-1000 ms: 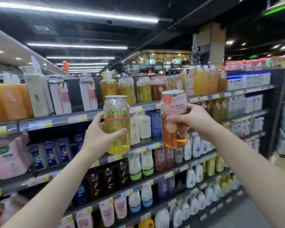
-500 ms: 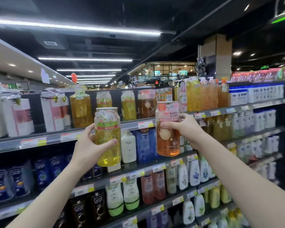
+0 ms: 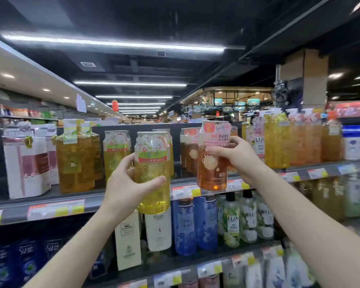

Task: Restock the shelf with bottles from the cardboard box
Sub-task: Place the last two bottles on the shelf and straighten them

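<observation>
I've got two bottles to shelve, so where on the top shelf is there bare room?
On the top shelf, a narrow dark gap shows between the yellow-green row and the amber row. White boxes leftward and tall yellow bottles rightward stand packed tight.

There is a single view, from a camera on the person's head. It looks out along both bare forearms, which rise from the bottom corners to the left hand (image 3: 125, 183) and right hand (image 3: 235, 159) near the middle. The yellow bottle (image 3: 153, 200) gripped in the left hand sits almost dead centre, and the orange bottle (image 3: 212, 175) in the right hand is just beside it. The lens faces the shelving at arm's reach. It is tipped upward, so ceiling lights (image 3: 112, 42) fill the half above the hands. The top shelf rail (image 3: 50, 210) bows with the wide angle behind the wrists.
</observation>
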